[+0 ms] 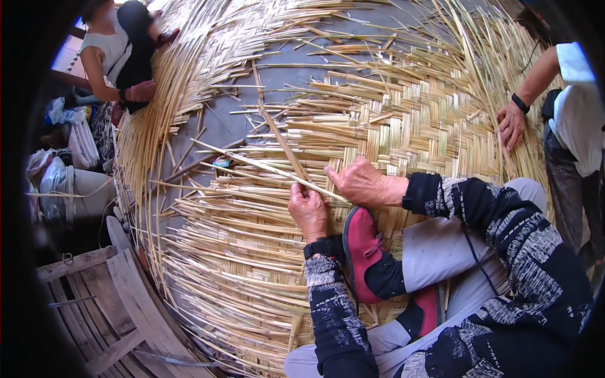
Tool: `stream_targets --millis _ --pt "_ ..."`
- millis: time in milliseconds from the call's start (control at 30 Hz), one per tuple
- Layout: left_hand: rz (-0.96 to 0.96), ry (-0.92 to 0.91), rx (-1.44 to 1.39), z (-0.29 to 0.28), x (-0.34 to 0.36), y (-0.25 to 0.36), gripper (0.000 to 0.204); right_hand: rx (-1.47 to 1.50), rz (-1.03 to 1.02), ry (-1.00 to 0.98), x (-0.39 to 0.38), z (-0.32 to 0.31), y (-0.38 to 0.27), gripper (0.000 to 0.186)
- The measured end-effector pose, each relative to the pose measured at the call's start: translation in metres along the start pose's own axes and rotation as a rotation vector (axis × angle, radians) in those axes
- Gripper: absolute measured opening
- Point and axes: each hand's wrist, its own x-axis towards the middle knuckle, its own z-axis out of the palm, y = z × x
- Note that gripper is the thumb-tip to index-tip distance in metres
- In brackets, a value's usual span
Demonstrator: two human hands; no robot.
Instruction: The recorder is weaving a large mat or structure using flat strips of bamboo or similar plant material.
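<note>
A large mat of split reeds (428, 132), woven in a slanting pattern, spreads under and around me. My left hand (308, 212) is closed, thumb and fingers pinching a long pale reed strip (252, 162) that slants across loose ends. Just to the right, my right hand (365, 183) rests over the weave with fingers curled and one digit pointing left. What it grips, if anything, is hidden. A brown flat reed (277, 132) runs away from me, its near end close to my left hand. My red shoe (364, 252) presses on the mat just below my right hand.
A person (110, 57) crouches at the far left edge of the mat. Another person's hand (511, 126) presses on it at right. A wooden frame (126, 296) and a grey bucket (88, 195) stand at left. Loose reed ends stick out over the grey floor (217, 120).
</note>
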Motion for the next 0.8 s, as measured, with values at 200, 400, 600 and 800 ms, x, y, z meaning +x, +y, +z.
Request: stream_targets --millis 200,400,600,800 --pt "0.058 -0.025 0.314 0.007 0.000 0.027 0.006 0.214 0.044 -0.024 0.002 -0.011 0.012 0.058" --pt "-0.011 -0.152 0.141 -0.016 0.014 0.003 0.030 0.458 -0.062 0.013 -0.015 -0.113 0.011 0.019" --pt "-0.032 -0.040 -0.088 -0.025 -0.003 0.008 0.034 0.215 -0.161 0.142 -0.085 -0.241 0.032 0.016" --pt "0.099 -0.016 0.114 -0.027 -0.079 0.045 0.016 0.006 0.400 0.183 -0.198 -0.268 0.114 0.017"
